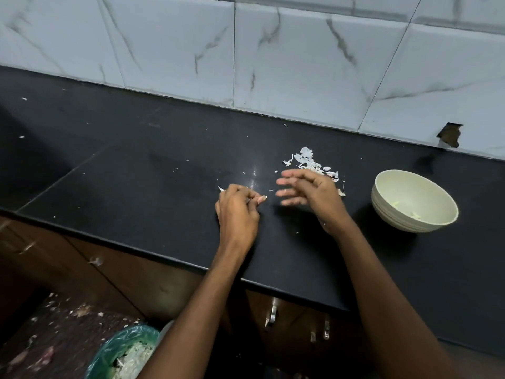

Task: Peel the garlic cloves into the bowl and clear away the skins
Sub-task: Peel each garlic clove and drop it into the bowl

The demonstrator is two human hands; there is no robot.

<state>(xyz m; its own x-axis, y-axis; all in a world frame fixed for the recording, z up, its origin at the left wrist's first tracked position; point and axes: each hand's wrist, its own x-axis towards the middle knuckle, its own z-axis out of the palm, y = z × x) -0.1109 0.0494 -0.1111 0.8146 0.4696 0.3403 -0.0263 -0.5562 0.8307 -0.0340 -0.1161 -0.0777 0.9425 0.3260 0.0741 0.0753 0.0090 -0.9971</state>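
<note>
The left hand (238, 207) pinches a small garlic clove (261, 198) low over the black worktop (136, 187); the right hand (306, 191) hovers beside it at 3 o'clock, fingers loosely spread, holding nothing. The bowl (393, 217) sits well apart at 3 o'clock. The skins (311, 162) lie at 1 o'clock, just behind the right hand. A careless sweep could scatter them off the edge or into the bowl, and the clove could slip.

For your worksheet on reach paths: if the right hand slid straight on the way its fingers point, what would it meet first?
The right hand has its fingers pointing left, toward the left hand. It would probably meet that hand's fingertips, which pinch a small garlic piece, though relative height is unclear.
</note>
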